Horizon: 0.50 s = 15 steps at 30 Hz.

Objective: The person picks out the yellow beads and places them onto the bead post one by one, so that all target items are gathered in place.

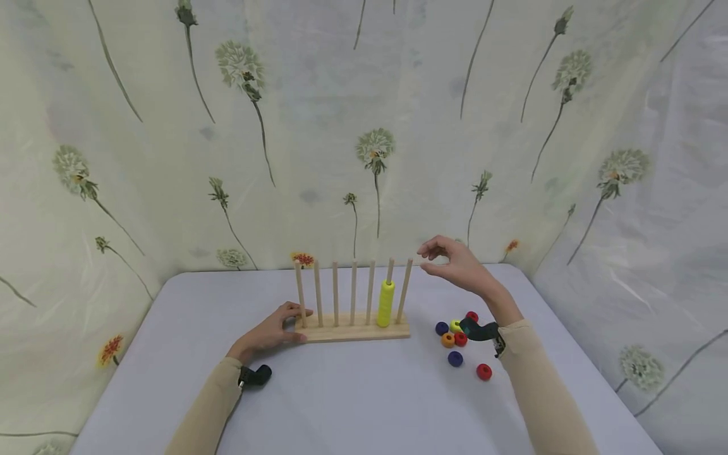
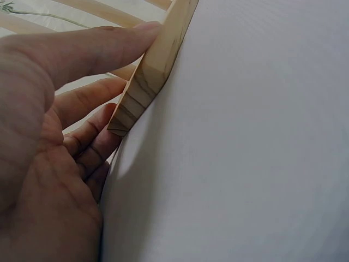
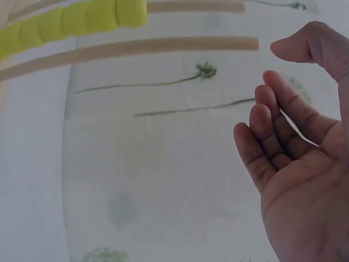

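A wooden peg stand (image 1: pixel 355 333) with a row of upright pegs sits toward the back of the table. My left hand (image 1: pixel 272 333) grips its left end, thumb along the front edge and fingers behind; the left wrist view shows the thumb against the wooden base (image 2: pixel 150 71). Several yellow beads (image 1: pixel 385 304) are stacked on the second peg from the right. Beside the top of the bare rightmost peg (image 1: pixel 405 291), my right hand (image 1: pixel 457 265) is raised in the air. Its thumb and bent fingers (image 3: pixel 262 114) stand apart with nothing between them.
Loose beads lie on the white table (image 1: pixel 352 404) right of the stand, among them a red bead (image 1: pixel 484 371), a blue bead (image 1: pixel 455 359) and an orange bead (image 1: pixel 448 340). Some sit close under the right wrist. A dandelion-patterned curtain (image 1: pixel 307 139) hangs behind the table.
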### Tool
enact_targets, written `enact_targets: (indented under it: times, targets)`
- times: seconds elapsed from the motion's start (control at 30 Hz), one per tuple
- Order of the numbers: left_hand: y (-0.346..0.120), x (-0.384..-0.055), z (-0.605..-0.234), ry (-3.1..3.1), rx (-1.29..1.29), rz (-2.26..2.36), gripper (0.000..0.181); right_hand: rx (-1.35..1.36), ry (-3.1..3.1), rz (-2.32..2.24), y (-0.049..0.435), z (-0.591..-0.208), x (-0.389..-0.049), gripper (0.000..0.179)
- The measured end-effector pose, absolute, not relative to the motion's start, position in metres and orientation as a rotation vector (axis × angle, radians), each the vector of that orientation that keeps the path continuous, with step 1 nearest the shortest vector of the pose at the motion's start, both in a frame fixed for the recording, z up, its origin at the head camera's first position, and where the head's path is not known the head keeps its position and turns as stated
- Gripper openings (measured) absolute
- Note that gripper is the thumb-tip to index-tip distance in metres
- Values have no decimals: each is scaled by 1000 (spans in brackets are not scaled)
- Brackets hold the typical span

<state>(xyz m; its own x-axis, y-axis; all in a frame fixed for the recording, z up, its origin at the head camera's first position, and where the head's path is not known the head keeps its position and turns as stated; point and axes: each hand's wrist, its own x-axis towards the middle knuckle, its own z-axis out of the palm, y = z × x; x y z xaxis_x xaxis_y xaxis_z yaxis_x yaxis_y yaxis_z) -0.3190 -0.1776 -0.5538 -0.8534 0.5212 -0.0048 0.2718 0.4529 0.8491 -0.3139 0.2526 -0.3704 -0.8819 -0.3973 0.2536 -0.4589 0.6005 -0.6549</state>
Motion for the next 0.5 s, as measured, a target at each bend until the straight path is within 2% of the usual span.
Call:
enact_targets:
  times: [0.23,0.5]
  targets:
    - [-178,-320,-554,2453,708,1330,60,554,-2820,1167,295,-408,-303,35]
    - [-177,-319,-553,2448,704,1341,59,379,-2896,1196,337,-465,-295,35]
